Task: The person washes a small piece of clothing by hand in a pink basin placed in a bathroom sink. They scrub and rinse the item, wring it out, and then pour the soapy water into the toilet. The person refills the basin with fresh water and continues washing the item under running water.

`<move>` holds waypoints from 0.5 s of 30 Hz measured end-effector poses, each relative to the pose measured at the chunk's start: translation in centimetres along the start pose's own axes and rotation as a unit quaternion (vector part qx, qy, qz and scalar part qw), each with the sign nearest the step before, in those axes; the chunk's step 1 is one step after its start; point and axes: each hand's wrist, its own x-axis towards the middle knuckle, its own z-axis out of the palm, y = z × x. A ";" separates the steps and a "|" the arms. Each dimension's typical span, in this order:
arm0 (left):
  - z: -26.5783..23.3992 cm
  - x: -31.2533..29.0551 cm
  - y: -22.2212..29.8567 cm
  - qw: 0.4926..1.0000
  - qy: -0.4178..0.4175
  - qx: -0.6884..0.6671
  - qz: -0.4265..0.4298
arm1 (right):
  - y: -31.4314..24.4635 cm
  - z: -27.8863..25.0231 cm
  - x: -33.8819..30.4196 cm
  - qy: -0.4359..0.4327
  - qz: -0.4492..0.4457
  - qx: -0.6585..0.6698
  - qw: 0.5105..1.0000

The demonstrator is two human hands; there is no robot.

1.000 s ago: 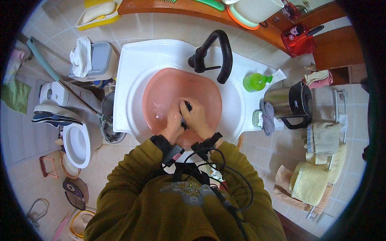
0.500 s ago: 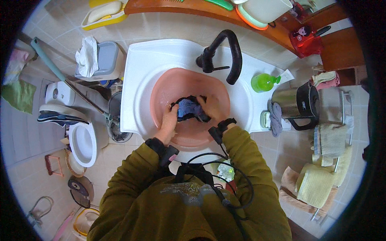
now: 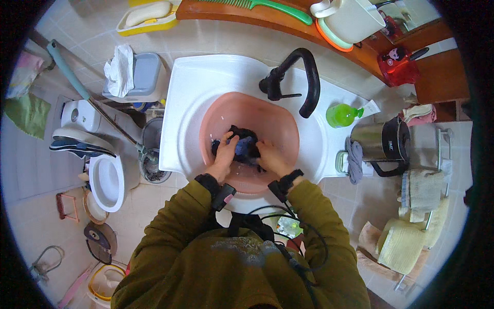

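A crumpled wet cloth [image 3: 245, 146], black with a blue patch, lies low in a pink plastic basin [image 3: 280, 116] that sits in the white sink [image 3: 177, 131]. My left hand [image 3: 224, 156] grips the cloth's left part, fingers curled over it. On the other side, my right hand [image 3: 274, 159] has its fingers bent around the right part, the fingertips partly hidden by the cloth. Some water shows in the basin around the cloth. The cloth's exact kind cannot be made out.
A black faucet [image 3: 309, 77] arches over the sink's back right. On the right rim stand a green bottle [image 3: 340, 116], a grey cloth [image 3: 354, 160] and a steel kettle [image 3: 369, 136]. Left of the sink are a lidded bin [image 3: 146, 74], a mop handle [image 3: 85, 95] and a toilet [image 3: 108, 180].
The cloth, spread with its blue side up before, is now bunched smaller and darker. My left hand has moved onto it from its edge; my right hand sits lower.
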 end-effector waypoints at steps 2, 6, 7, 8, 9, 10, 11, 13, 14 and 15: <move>0.5 0.0 0.2 0.999 0.015 0.043 0.030 | -0.9 -1.6 -0.8 0.125 -0.111 0.153 0.974; 1.0 0.5 0.6 0.989 -0.086 -0.123 -0.014 | -3.3 -6.0 -3.1 0.127 -0.126 0.311 0.933; 1.0 0.6 0.7 0.982 -0.108 -0.152 -0.038 | -3.8 -7.1 -3.8 0.089 -0.072 0.382 0.917; 1.0 0.7 0.9 0.972 -0.132 -0.181 -0.068 | -4.3 -8.0 -4.4 0.056 -0.033 0.455 0.888; 1.0 0.8 1.0 0.966 -0.153 -0.193 -0.073 | -4.8 -8.7 -4.7 0.080 -0.011 0.513 0.855; 1.1 0.9 1.3 0.959 -0.174 -0.206 -0.082 | -5.1 -9.4 -5.0 0.109 -0.004 0.572 0.813; 1.1 0.8 1.7 0.952 -0.195 -0.219 -0.092 | -5.5 -9.7 -5.0 0.122 0.009 0.623 0.773; 1.8 0.1 2.1 0.950 -0.173 -0.245 -0.085 | -5.9 -9.9 -5.3 0.147 -0.032 0.527 0.836; 2.1 -0.4 2.4 0.946 -0.168 -0.264 -0.085 | -6.2 -9.7 -5.4 0.173 -0.096 0.448 0.872; 2.5 -1.1 2.7 0.938 -0.192 -0.282 -0.063 | -6.3 -9.3 -5.3 0.199 -0.146 0.372 0.895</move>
